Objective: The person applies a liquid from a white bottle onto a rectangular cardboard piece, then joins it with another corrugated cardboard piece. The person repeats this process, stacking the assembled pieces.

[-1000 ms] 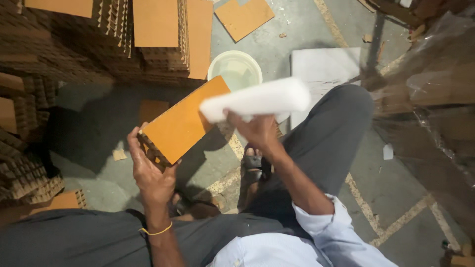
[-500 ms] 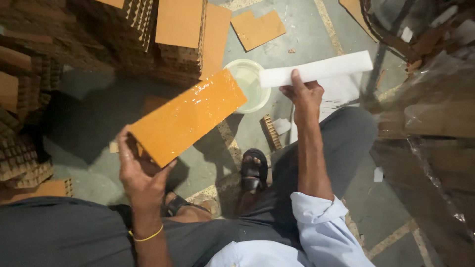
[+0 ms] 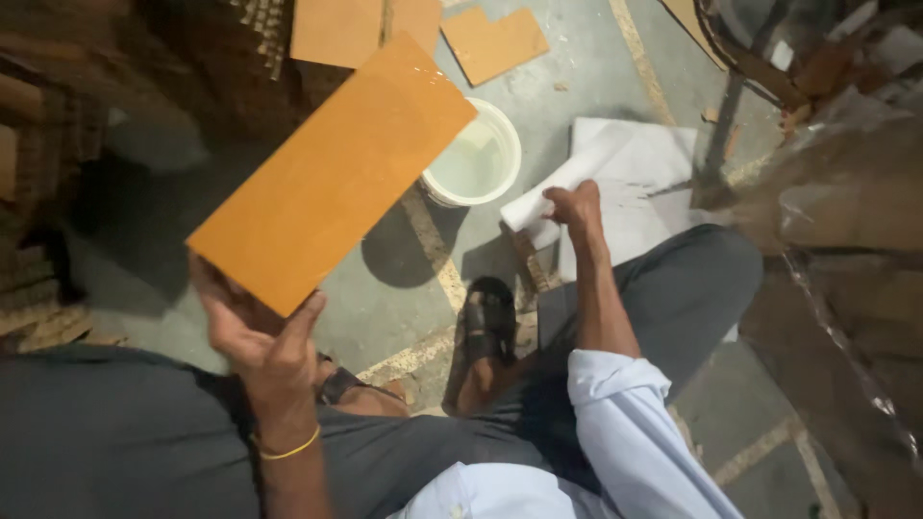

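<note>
One orange tile (image 3: 332, 173) in left hand's (image 3: 255, 332) closed grip, long axis slanting up-right; right hand (image 3: 574, 207) clutching white sheet (image 3: 548, 192).

A tile workshop or storeroom: stacks of orange tiles (image 3: 317, 38) rise just behind a white bucket (image 3: 473, 159) on the stained concrete floor (image 3: 596, 67), with broken tile pieces (image 3: 495, 43) beside it.

long glossy orange tile (image 3: 336, 173) held up aslant by one end; rolled white sheet (image 3: 562, 187) low beside the bucket.
</note>
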